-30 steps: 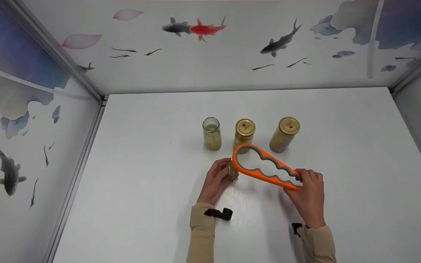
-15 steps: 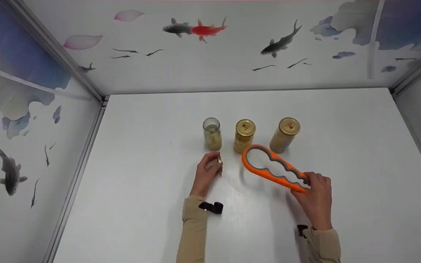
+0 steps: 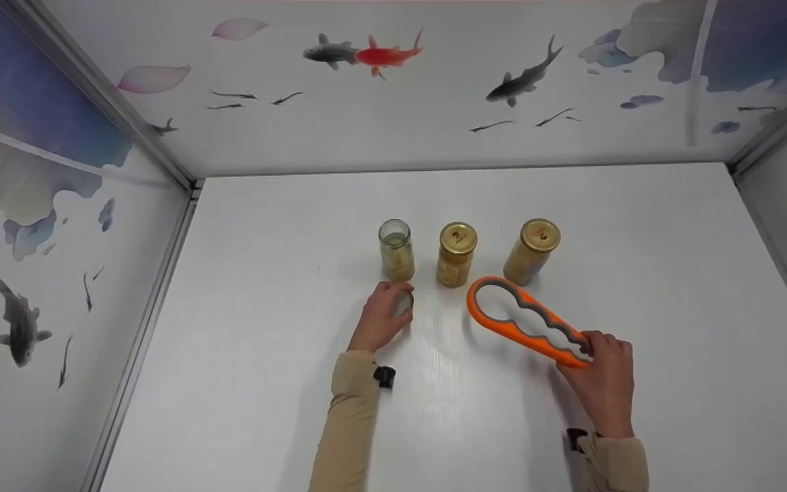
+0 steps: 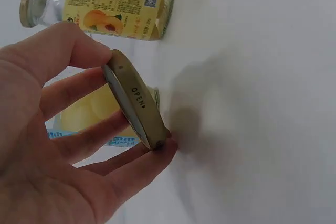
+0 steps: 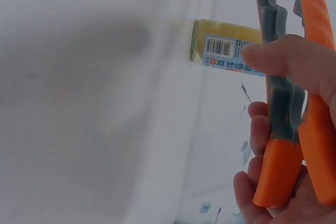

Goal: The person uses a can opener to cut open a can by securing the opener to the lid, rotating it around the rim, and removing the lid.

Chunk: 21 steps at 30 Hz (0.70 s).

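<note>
head view, centre of the frame: the left hand pinches a gold lid on edge between thumb and curled fingers, low over the white table, just below the open jar. the left wrist view shows the same lid edge-on, the word "open" on its rim, the thumb on its upper edge and the fingertips under its lower one. the open jar lies straight up-frame from this hand, close by but not touching it, its mouth bare; it is the left hand, not the right, that is nearer to it.

lower right of centre: the right hand grips the narrow end of the orange jar opener, fingers wrapped round the handle. the tool's long axis runs from the hand up and left, its widest loop ending just below the gap between the middle capped jar and the right capped jar, clear of both. in the right wrist view the opener fills the right edge of the frame.

nothing stands between the lid and the open jar. painted fish panels wall the table on three sides.
</note>
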### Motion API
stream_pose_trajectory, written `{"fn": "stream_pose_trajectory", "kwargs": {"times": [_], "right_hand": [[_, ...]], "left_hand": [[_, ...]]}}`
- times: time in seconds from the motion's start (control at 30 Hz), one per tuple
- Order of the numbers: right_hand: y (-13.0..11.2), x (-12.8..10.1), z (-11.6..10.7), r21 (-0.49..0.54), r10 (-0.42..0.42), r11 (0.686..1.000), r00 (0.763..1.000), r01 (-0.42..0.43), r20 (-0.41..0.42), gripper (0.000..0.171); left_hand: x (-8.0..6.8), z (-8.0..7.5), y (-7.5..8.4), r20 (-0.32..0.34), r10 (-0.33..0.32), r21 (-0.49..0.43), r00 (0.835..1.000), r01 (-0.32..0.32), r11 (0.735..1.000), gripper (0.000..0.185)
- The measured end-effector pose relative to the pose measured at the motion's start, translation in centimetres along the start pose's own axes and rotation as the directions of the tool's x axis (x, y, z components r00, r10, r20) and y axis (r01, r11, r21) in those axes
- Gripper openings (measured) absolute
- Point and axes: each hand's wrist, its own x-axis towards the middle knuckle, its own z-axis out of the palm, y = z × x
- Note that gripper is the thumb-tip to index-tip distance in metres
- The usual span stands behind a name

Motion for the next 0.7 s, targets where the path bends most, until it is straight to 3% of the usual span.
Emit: {"fn": "stream_pose_trajectory", "kwargs": {"times": [0.13, 0.33, 0.43, 0.7], "right_hand": [[0.4, -0.1, -0.4, -0.001, 0.002, 1.0, 1.0, -0.002, -0.015, 0.033], [0.5, -0.3, -0.5, -0.001, 0.011, 1.0, 1.0, -0.011, -0.019, 0.034], [0.5, -0.4, -0.5, -0.002, -0.01, 1.0, 1.0, 0.01, -0.028, 0.034], [0.3, -0.7, -0.6, -0.012, -0.025, 1.0, 0.999, 0.025, -0.024, 0.035]], "left_hand": [[0.4, -0.2, 0.8, 0.047, -0.015, 0.215, 0.999, 0.005, 0.977, 0.032], [1.0, 0.1, 1.4, 0.065, -0.048, 0.479, 0.997, 0.011, 0.878, 0.033], [1.1, 0.3, 1.4, 0.062, -0.035, 0.527, 0.997, -0.003, 0.85, 0.03], [1.1, 0.8, 1.4, 0.07, -0.032, 0.58, 0.997, -0.015, 0.815, 0.022]]}}
